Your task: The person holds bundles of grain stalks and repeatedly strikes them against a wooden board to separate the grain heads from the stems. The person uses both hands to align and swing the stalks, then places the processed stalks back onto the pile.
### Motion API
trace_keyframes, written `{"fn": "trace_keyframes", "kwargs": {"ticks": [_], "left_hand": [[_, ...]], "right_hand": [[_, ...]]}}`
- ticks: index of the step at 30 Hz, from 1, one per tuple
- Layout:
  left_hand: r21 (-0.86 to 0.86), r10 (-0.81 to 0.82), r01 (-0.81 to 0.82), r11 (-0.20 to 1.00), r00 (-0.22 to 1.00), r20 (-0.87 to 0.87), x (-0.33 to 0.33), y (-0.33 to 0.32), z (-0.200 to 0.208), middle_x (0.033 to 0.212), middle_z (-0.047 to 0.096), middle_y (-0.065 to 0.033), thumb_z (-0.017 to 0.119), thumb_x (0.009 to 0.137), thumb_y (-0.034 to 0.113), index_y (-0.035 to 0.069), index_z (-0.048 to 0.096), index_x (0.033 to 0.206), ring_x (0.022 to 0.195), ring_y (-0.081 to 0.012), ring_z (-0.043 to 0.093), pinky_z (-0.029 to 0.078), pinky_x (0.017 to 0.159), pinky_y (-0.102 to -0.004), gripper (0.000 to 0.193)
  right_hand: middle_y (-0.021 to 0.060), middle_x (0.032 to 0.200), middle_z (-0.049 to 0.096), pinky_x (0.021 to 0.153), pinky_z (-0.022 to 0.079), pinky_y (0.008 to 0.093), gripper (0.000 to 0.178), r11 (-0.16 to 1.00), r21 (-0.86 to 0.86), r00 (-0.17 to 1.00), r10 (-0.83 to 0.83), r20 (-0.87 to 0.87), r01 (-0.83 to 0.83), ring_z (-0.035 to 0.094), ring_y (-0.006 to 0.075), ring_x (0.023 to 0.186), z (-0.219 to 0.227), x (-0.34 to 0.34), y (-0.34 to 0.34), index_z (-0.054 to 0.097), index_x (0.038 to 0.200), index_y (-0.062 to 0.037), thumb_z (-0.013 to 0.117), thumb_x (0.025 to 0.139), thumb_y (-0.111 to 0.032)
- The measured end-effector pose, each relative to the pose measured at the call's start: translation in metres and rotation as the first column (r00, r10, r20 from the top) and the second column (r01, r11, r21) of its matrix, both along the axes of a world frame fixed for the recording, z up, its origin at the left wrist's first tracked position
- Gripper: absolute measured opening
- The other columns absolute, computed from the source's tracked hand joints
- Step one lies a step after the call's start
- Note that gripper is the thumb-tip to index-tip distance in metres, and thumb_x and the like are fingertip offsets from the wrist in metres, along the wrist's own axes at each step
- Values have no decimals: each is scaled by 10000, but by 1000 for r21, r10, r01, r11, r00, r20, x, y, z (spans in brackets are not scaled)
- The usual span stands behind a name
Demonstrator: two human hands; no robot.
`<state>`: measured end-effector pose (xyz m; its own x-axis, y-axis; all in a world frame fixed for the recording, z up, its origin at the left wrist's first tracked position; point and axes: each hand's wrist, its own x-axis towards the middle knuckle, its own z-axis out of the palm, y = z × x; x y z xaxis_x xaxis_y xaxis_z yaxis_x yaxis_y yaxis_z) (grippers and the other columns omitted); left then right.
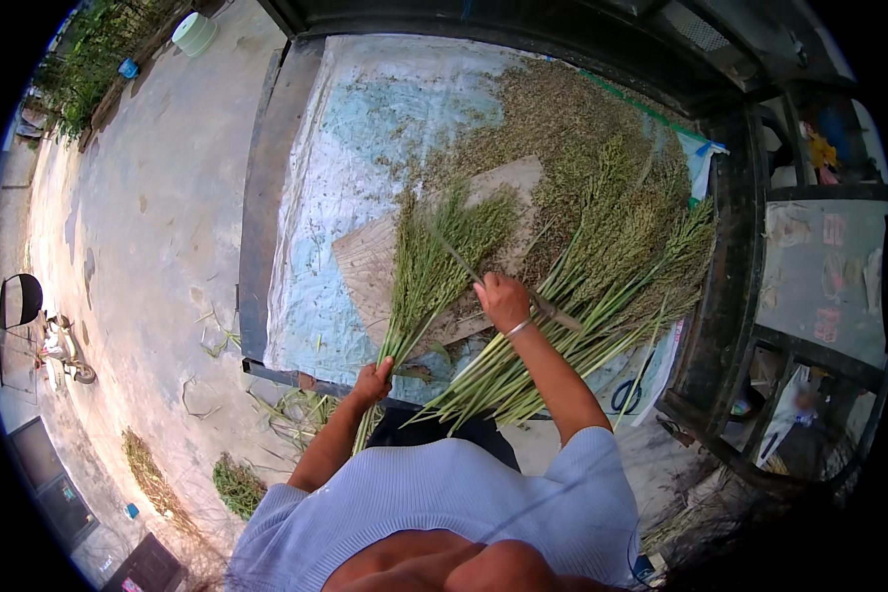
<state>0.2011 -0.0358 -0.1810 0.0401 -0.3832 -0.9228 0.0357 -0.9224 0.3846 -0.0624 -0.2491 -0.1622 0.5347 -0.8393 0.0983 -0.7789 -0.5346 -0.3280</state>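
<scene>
My left hand [370, 382] is closed around the lower stems of a bunch of green grain stalks [414, 286]. The seed heads of that bunch fan out over a flat wooden board [370, 252]. In my right hand [504, 301] is a slim stick [559, 312], gripped partway along; its thin end reaches over the bunch and its thicker end sticks out to the right. Beyond my right wrist lies a large heap of cut grain stalks [617, 237], stems toward me. Loose threshed grain [553, 109] covers the far right of the pale sheet [291, 306].
Dark metal frames edge the sheet's bed at the back and right [735, 257]. Black-handled scissors [626, 397] lie near the front right corner. Stray stalks [301, 414] hang by the front left edge. Concrete ground [158, 217] stretches left, with a pale green tub [194, 35].
</scene>
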Motion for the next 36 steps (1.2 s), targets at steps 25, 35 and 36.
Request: {"fn": "trace_keyframes", "kwargs": {"ticks": [25, 35, 36], "left_hand": [[-305, -324, 573, 761, 742, 587, -16, -46, 11, 748, 601, -202, 688, 704, 382, 8, 542, 910, 759, -386, 574, 455, 638, -425, 452], [-364, -87, 75, 928, 996, -15, -33, -38, 6, 677, 523, -8, 563, 848, 328, 33, 527, 955, 516, -92, 501, 435, 463, -243, 316], [-351, -75, 57, 934, 996, -38, -37, -44, 16, 679, 530, -15, 552, 852, 340, 33, 525, 951, 518, -97, 507, 440, 464, -245, 324]], "right_hand": [[173, 570, 526, 434, 399, 403, 339, 806, 241, 749, -592, 297, 541, 518, 341, 483, 29, -45, 83, 527, 830, 19, 569, 822, -318], [151, 525, 475, 393, 365, 404, 324, 878, 229, 866, -464, 187, 421, 488, 321, 443, 24, -62, 101, 510, 819, 0, 576, 824, -317], [149, 529, 476, 395, 368, 402, 323, 876, 242, 866, -463, 187, 417, 488, 320, 446, 21, -62, 102, 507, 817, -2, 579, 822, -317]]}}
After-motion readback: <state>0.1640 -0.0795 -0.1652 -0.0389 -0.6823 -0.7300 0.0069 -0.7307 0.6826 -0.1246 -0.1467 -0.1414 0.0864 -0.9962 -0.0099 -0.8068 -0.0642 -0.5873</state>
